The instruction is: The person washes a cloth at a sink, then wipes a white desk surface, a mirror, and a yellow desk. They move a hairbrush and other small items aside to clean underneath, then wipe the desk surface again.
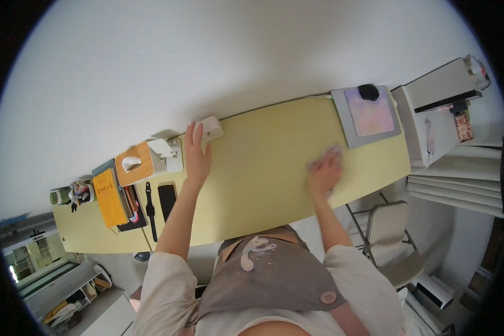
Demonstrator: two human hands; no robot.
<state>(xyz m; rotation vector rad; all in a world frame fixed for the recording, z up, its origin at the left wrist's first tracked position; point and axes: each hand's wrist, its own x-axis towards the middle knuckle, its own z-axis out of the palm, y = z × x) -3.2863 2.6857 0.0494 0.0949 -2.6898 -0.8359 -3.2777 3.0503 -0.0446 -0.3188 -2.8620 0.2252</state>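
Observation:
My right hand [325, 174], blurred, presses a crumpled light cloth [335, 150] onto the pale yellow tabletop [264, 168], right of the middle. The cloth shows past the fingertips and beside the palm. At the back edge, the extended fingers of my left hand [198, 157] overlap the left side of a small white box [212, 128]. Whether they touch it, I cannot tell. Left of that hand stands a white folding stand [174, 155]. Close to my left forearm lies a black-screened smartphone [166, 199].
A tissue box [135, 164] with a wooden top, a yellow book [108, 197] and a black smartwatch [150, 206] occupy the left side. At the back right, a closed laptop [353, 140] bears a pastel mouse pad [369, 115] and a black mouse [368, 92]. A folding chair [387, 227] stands below right.

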